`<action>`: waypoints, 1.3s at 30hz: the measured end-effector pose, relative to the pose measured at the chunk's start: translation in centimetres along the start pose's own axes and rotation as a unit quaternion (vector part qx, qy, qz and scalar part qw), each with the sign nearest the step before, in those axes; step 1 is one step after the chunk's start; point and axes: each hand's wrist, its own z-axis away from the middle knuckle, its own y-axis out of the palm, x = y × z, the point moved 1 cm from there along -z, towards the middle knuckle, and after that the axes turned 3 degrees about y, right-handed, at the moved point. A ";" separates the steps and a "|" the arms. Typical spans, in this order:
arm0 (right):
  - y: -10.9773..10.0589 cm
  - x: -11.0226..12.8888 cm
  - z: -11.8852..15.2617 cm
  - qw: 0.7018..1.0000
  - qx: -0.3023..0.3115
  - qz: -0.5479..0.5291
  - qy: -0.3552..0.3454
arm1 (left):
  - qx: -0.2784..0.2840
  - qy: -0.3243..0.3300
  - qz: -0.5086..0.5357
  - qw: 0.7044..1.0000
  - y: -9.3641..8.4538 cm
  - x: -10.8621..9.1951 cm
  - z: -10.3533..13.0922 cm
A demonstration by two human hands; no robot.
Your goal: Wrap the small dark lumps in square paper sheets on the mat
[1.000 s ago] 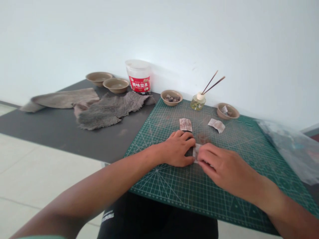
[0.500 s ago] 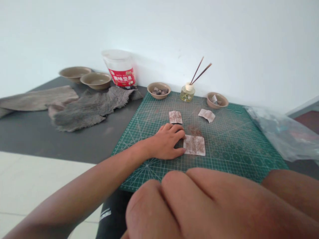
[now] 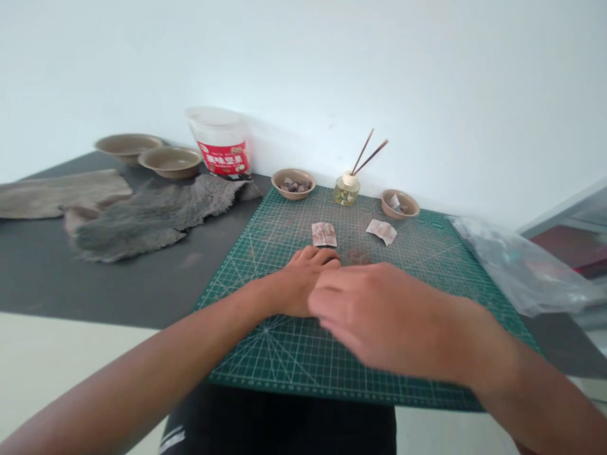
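My left hand (image 3: 301, 281) rests on the green cutting mat (image 3: 427, 265), its fingers curled over a small dark object (image 3: 331, 259) of which only an edge shows. My right hand (image 3: 374, 316) hovers blurred just right of it and over it, fingers stretched out, with nothing seen in it. It hides the mat right of my left hand. A brownish paper piece (image 3: 324, 234) lies just beyond my left fingers. A second, crumpled piece (image 3: 381, 231) lies further right.
Along the wall stand a bowl of dark lumps (image 3: 293, 184), a reed diffuser bottle (image 3: 346, 189), a bowl with a scrap (image 3: 399, 204), a red-labelled tub (image 3: 218, 142) and two bowls (image 3: 171, 161). Grey fur pieces (image 3: 152, 215) lie on the dark table; a plastic bag (image 3: 516, 272) lies right.
My right hand left the paper piece, swung up close to the camera, then came back down over the mat beside my left hand, covering that piece. The view shifted slightly.
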 end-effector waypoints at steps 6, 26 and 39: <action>2.9 -8.0 0.3 0.997 0.018 -0.060 0.050 | -0.015 -0.012 0.007 1.000 -0.5 -0.6 0.5; 5.2 -10.3 2.0 0.996 0.010 -0.014 0.091 | -0.011 -0.012 0.010 1.000 -0.5 -0.6 0.3; 5.1 -10.5 2.1 0.995 0.034 -0.056 0.072 | -0.001 -0.014 0.001 1.000 -0.6 -0.6 0.3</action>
